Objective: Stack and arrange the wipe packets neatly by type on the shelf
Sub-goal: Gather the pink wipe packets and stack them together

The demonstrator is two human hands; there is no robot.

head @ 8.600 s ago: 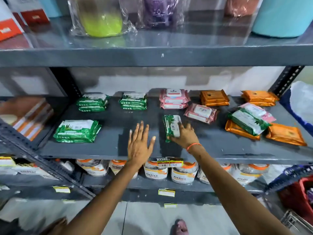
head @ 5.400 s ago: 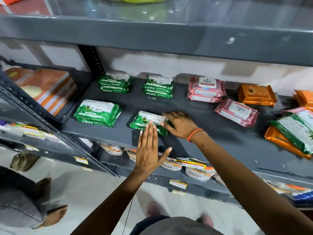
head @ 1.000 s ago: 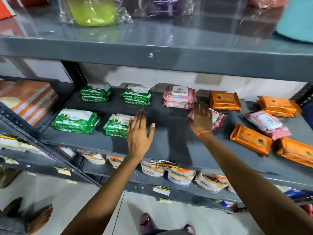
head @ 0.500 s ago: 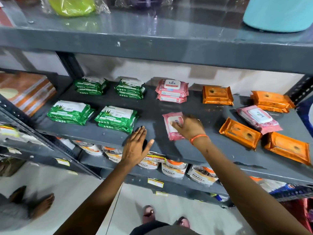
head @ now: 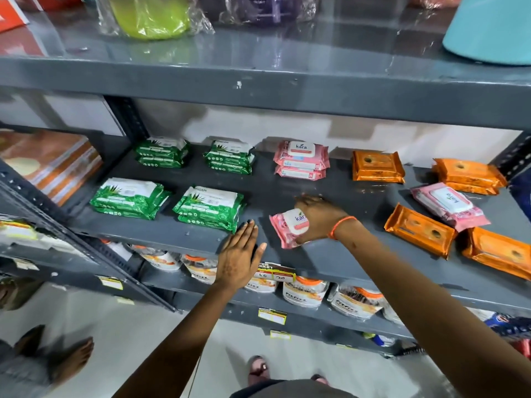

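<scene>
The left hand (head: 240, 255) lies open, fingers straight, flat at the shelf (head: 339, 262) front edge, holding nothing. Just right of it, the right hand (head: 320, 218) is closed around a pink packet (head: 287, 226) reading "kara", near the front. Behind stands a pink stack (head: 301, 160), also "kara"; green stacks (head: 209, 207) lie left, orange packets (head: 419, 229) right.
</scene>
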